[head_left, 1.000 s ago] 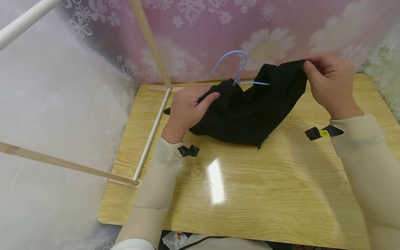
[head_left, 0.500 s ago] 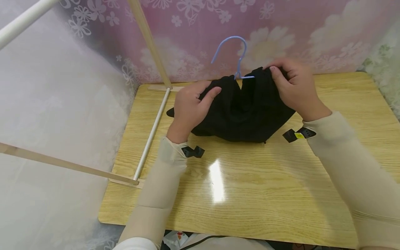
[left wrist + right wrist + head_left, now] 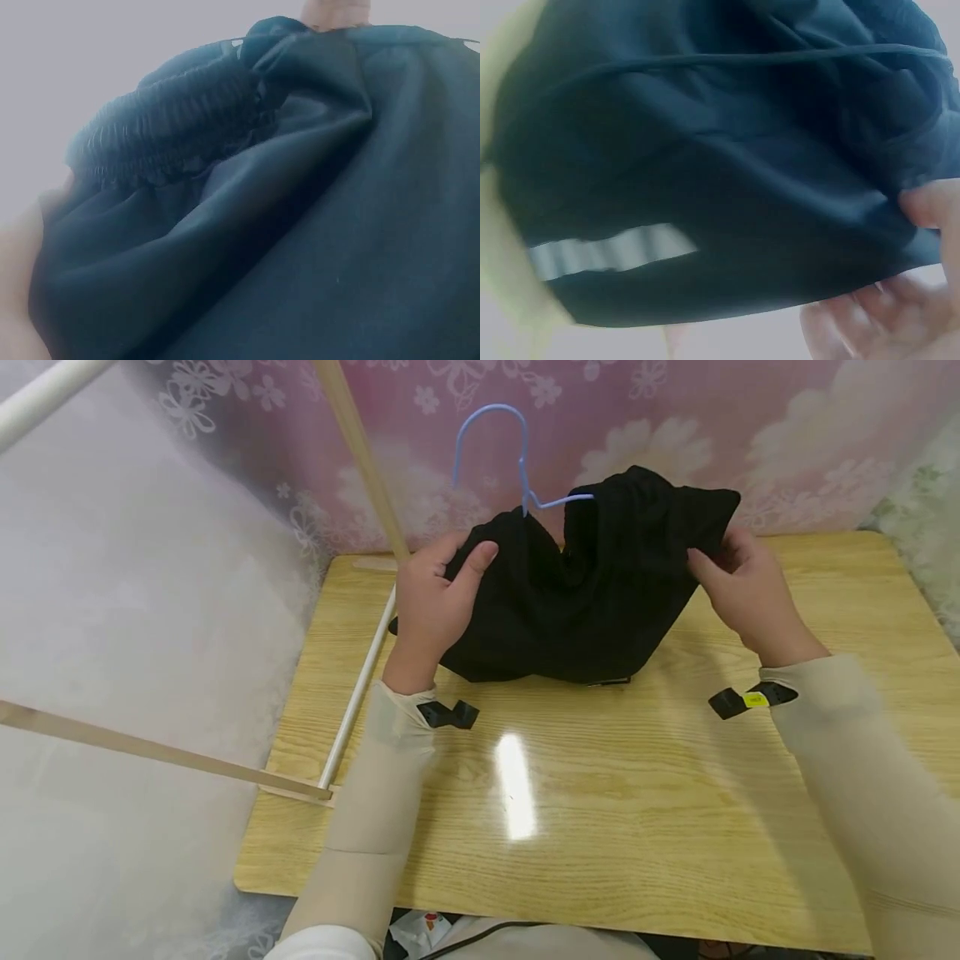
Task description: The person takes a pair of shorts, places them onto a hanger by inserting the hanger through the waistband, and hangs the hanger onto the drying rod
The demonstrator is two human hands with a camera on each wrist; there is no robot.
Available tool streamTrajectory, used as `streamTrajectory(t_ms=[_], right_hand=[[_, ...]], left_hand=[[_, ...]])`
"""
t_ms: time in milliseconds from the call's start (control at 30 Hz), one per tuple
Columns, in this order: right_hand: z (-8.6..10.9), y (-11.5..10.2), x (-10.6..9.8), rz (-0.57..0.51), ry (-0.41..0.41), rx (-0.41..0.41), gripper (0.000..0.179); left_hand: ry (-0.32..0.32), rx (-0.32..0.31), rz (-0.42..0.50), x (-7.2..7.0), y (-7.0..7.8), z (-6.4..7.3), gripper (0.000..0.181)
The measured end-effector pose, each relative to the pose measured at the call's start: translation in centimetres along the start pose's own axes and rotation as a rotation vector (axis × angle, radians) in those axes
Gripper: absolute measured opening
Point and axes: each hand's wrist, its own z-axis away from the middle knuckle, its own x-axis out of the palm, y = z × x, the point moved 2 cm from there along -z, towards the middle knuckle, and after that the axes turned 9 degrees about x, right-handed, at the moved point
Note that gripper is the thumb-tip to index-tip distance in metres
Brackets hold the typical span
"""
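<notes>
A black garment (image 3: 600,593) hangs between the two hands above the table, on a light-blue hanger (image 3: 523,460). The hanger's hook and part of one arm show; the rest is inside the cloth. My left hand (image 3: 435,610) grips the garment's upper left part, thumb in front. On the other side my right hand (image 3: 757,589) pinches the edge below the upper right corner. In the left wrist view a gathered elastic band (image 3: 165,127) runs along the garment's top. A pale stripe (image 3: 615,251) marks the cloth in the right wrist view, where the right thumb (image 3: 930,202) presses it.
A wooden rack with a white rod (image 3: 360,689) at its base stands at the left of the wood-grain table (image 3: 600,827). Its slanted wooden post (image 3: 363,452) rises just behind the left hand. A flowered pink curtain (image 3: 675,410) hangs behind.
The hanger and garment have risen and shifted left. My right hand first moved inward, then back out and lower along the cloth's right edge. The left hand keeps its grip, slightly higher.
</notes>
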Motion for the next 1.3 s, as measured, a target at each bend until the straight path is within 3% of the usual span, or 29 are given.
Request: streamTrajectory(t_ms=[100,233,500,667,733,867,1033,1133,1233,1300], right_hand=[[0.3,1.0,0.6,0.086,-0.034,0.040,0.044],[0.3,1.8,0.5,0.146,0.001,0.040,0.044],[-0.8,3.0,-2.9,0.060,0.033,0.104,0.030],[-1.4,3.0,-3.0,-0.005,0.113,0.067,0.021],[-1.2,2.7,-2.0,0.002,0.184,-0.021,0.015],[0.4,0.9,0.7,0.090,0.339,-0.307,0.022],[2.1,-2.7,3.7,0.217,0.417,-0.669,0.036],[2.6,-4.5,4.9,0.219,0.458,-0.855,0.046],[2.7,-6.2,5.2,0.126,0.481,-0.917,0.066],[2.5,-7.3,4.8,0.115,0.436,-0.929,0.080]], left_hand=[[0.004,-0.013,0.000,0.0,0.1,-0.2,0.026],[0.001,-0.033,-0.009,-0.2,0.2,-0.2,0.031],[0.029,-0.104,0.012,-1.3,-0.4,-0.4,0.020],[0.070,-0.100,0.015,-1.6,-0.2,-0.8,0.019],[0.092,-0.101,0.001,-1.6,0.1,-1.0,0.020],[0.093,-0.103,0.005,-1.1,0.7,-1.1,0.021],[0.052,-0.159,0.113,-0.2,1.6,-1.2,0.022],[-0.008,-0.177,0.154,0.3,2.1,-1.2,0.023],[-0.097,-0.195,0.180,0.7,2.4,-1.1,0.020],[-0.152,-0.204,0.181,0.9,2.4,-1.0,0.019]])
